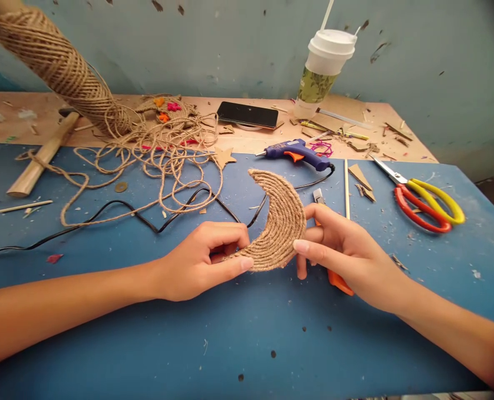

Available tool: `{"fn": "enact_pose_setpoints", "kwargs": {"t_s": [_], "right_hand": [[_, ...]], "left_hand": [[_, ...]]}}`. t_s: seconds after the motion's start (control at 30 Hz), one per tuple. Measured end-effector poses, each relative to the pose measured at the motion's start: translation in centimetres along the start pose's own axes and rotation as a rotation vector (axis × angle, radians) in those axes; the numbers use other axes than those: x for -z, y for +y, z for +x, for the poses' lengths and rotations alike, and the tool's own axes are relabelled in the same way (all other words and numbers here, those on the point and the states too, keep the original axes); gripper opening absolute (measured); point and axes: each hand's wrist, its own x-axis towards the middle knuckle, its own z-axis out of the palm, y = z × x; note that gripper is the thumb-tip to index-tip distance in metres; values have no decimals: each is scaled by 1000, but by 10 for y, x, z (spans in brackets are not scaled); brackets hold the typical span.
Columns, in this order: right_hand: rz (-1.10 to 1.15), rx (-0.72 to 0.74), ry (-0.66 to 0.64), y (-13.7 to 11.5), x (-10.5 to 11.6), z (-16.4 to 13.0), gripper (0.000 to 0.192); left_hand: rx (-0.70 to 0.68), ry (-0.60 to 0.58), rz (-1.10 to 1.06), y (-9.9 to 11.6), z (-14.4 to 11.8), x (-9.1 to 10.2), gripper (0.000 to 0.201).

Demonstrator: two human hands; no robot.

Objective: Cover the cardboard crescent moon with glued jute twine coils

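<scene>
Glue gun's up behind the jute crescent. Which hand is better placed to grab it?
Right, probably. The right hand only touches the crescent with its fingertips, and the glue gun lies just above it. The left hand pinches the crescent's lower tip, steadying it.

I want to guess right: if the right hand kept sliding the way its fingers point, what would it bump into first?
The right hand points left, already touching the twine-wrapped crescent. Just past it is the left hand, which pinches the crescent's lower tip.
</scene>
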Motion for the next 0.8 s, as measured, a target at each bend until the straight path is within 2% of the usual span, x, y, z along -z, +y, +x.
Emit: {"fn": "enact_pose_setpoints", "kwargs": {"t_s": [0.2,0.37,0.47,0.6,0.8], "right_hand": [[48,44,33,1,-2,-1,32],[66,37,28,5,-4,-3,33],[38,39,-3,7,-5,-4,30],[-86,54,-63,6,-11,-6,30],[-235,118,-93,2,-20,-6,34]], "left_hand": [[-101,-91,8,3,0,1,29],[-142,-103,74,3,-2,0,25],[-127,-102,46,1,-3,1,22],[-85,-73,-19,0,-2,1,31],[-10,-77,-9,7,2,-1,26]]}}
